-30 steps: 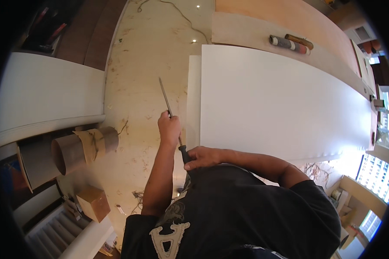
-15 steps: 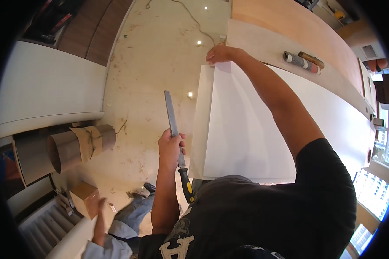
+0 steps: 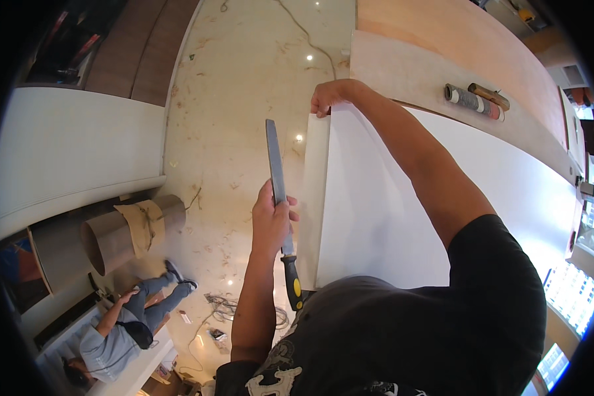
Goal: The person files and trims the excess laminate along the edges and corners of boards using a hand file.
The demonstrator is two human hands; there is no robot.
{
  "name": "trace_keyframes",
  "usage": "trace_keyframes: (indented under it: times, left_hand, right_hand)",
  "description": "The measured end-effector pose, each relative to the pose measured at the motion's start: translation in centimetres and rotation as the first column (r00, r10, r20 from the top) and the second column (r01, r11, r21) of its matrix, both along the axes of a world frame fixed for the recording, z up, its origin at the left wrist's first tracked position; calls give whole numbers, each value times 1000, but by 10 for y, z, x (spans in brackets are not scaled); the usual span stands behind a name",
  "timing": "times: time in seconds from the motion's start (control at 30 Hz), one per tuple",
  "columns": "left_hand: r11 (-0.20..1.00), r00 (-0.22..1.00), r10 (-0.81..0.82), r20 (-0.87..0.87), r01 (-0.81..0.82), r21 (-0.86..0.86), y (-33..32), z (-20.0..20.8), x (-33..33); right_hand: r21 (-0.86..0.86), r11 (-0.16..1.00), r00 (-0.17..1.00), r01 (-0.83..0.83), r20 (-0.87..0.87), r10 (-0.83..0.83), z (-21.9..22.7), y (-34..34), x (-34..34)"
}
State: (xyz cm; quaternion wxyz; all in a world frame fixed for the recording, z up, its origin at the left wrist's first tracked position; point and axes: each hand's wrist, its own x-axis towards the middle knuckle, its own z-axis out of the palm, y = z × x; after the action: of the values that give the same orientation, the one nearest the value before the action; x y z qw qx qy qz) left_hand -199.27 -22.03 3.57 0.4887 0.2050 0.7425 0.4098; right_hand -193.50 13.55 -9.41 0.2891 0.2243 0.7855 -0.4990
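My left hand is closed around the blade of a flat metal file, whose black and yellow handle hangs below toward my body. The blade's tip points away from me, over the floor left of the work surface. At the far left corner of a large white sheet, my right hand has its fingers curled over the edge. The sheet bulges slightly beside that hand. Along its left side a pale strip of the board underneath shows. The undersides of my right fingers are hidden.
A roll and a wooden-handled tool lie on the boards beyond the sheet. At left stand a white cabinet and a tied brown roll. A co-worker sits at lower left, near coiled cable.
My left hand and the file have shifted slightly away and right. My right hand's fingers have curled down at the corner. The co-worker, earlier touching a box, now sits farther left.
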Motion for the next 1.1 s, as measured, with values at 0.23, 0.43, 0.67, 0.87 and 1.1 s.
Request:
trace_keyframes:
  times: [0.23, 0.43, 0.67, 0.87, 1.1]
  left_hand:
    - [968, 901, -244, -359, 246, -39, 73, -28, -11]
    - [899, 737, -437, -516, 365, -240, 134, -50, -14]
    - [926, 886, -330, -324, 238, -293, 129, -35, -7]
    - [986, 975, -86, -207, 54, -155, 93, -30, -7]
    - [959, 992, -120, -40, 105, -264, 40, -11, -7]
  right_hand:
    - [-16, 991, 980, 135, -145, -136, 8, -6, 6]
    - [79, 980, 980, 182, -100, -174, 11, -8, 4]
    - [-15, 976, 946, 215, -245, -212, 8, -16, 13]
    - [137, 984, 974, 116, -207, -86, 16, -22, 6]
    - [115, 981, 957, 156, -264, -121, 11, -19, 13]
